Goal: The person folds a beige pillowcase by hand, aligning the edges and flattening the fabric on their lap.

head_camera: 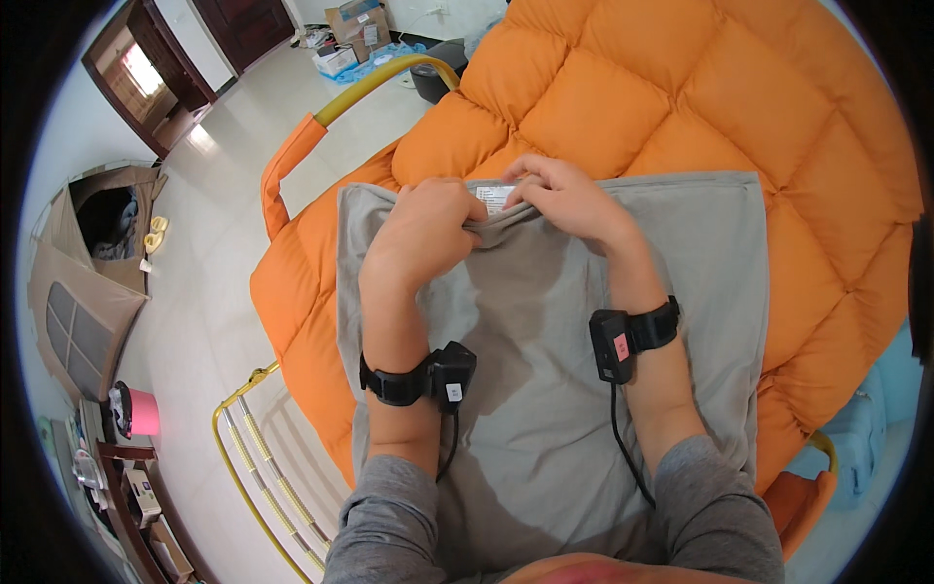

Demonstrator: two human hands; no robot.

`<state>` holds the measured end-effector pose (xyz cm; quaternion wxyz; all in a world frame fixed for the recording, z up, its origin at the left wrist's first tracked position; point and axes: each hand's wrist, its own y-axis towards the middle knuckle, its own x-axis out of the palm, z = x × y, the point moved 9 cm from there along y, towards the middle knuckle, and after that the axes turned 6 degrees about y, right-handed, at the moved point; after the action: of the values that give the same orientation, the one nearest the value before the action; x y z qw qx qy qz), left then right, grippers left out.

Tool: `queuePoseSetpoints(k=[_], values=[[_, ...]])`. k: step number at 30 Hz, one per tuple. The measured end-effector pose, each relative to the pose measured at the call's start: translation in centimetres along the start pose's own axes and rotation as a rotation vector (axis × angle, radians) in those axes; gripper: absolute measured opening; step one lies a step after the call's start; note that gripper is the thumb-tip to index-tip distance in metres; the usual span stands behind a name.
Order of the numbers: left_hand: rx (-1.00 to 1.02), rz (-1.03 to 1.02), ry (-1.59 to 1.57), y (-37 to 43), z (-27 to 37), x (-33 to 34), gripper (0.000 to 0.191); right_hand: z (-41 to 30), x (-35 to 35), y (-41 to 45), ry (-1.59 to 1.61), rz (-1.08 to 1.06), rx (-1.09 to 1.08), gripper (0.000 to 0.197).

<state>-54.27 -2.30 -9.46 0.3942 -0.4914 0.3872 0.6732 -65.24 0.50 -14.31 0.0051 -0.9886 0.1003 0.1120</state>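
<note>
A grey cloth cover (536, 328), which looks like a pillowcase, lies spread out before me on the orange quilted cushion of a chair. Its far edge has an opening, with the upper layer bunched and folded back between my hands. My left hand (430, 219) pinches the bunched hem at the left of this opening. At the right side, my right hand (560, 196) has the hem in its loosely curled fingers. A white label (495, 198) bearing print shows between the hands. The undersides of both hands are hidden.
The orange cushion (606, 95) reaches beyond the cover, with a yellow metal armrest (372, 84) at its left. A footrest frame (270, 467) stands lower left. On the floor are a beige tent (87, 292), a pink bin (139, 411) and cardboard boxes (361, 33). Cabled black devices (454, 376) are strapped to my forearms.
</note>
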Motion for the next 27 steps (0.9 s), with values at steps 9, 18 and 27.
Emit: queuePoseSetpoints(k=[9,18,27], values=[[-0.117,0.189,-0.095,0.4,-3.6,-0.5,0.012,-0.9,-0.8,-0.9,-0.261,-0.051,0.022,0.024],[-0.28,0.179,-0.24,2.3,-8.4,2.4,0.014,-2.4,-4.8,-1.4,-0.513,0.131,-0.279,0.025],[-0.276,0.28,-0.159,4.1,-10.2,6.2,0.02,1.9,-7.4,0.7,-0.567,0.43,-0.176,0.034]])
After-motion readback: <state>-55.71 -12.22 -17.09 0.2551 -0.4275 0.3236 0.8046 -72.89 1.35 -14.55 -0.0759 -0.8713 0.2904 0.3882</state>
